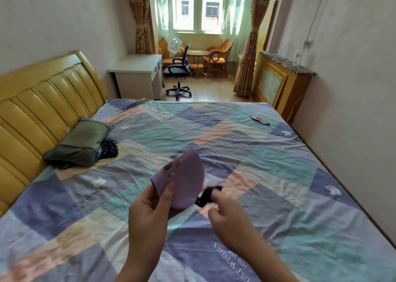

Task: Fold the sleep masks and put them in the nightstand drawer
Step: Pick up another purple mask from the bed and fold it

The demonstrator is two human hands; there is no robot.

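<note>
I hold a purple sleep mask above the bed, doubled over so its curved edge points up. My left hand pinches the mask's lower left side between thumb and fingers. My right hand grips the mask's black strap at its right end. A second sleep mask, dark with pale marks, lies flat on the bed's far right side. No nightstand or drawer is in view.
The bed has a patchwork sheet and a yellow headboard on the left. A green pillow lies by the headboard. Beyond the bed stand a white desk, an office chair and a radiator cover.
</note>
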